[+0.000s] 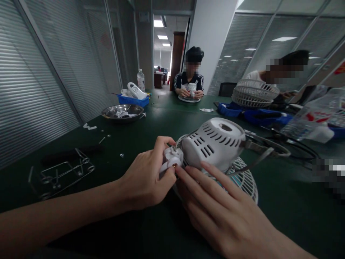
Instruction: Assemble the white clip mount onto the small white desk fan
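Observation:
A white fan motor housing (214, 144) with vent slots lies on a white fan grille (246, 180) on the dark green table (161, 118). At its left end sits a small white mount piece (172, 158). My left hand (147, 176) pinches that mount piece between thumb and fingers. My right hand (218, 205) lies beside it, fingers stretched out, fingertips touching the mount piece and the lower edge of the housing. A white cable runs from the mount into the housing.
Bent wire clips (64, 172) lie at the left. A metal bowl (122, 112) and blue tray (133, 100) stand farther back, with small screws between. A person opposite handles a fan part; another sits right by a grille (254, 92), bottle (312, 117) and cables.

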`<state>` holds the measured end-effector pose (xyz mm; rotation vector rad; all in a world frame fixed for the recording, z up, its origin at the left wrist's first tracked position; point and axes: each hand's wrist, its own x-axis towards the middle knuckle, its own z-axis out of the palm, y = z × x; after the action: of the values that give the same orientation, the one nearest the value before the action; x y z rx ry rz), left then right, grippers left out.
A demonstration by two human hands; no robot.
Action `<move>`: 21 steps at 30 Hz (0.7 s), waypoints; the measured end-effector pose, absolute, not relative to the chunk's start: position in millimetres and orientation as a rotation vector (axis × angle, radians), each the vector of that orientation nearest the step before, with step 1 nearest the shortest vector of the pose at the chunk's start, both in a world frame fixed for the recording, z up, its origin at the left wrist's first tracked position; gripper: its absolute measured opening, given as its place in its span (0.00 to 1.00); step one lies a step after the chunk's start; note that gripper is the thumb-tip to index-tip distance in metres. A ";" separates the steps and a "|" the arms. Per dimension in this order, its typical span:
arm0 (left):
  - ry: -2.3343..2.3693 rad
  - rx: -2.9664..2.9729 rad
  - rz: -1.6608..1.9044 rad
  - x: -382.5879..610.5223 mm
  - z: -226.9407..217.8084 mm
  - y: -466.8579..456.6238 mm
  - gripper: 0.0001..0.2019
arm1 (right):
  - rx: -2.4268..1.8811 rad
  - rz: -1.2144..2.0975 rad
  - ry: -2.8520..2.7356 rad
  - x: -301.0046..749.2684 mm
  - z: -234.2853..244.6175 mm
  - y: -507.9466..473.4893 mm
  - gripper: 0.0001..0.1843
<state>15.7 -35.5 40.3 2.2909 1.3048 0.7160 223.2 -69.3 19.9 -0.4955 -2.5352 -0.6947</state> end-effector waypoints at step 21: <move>0.923 1.880 0.509 10.2 55.6 -38.0 0.16 | -0.458 -0.782 -2.371 232.2 48.4 -68.9 0.17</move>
<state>10.2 -38.0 55.6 1.8799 0.9229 0.5086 232.2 -68.9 48.4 -0.4575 -2.3709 -0.7815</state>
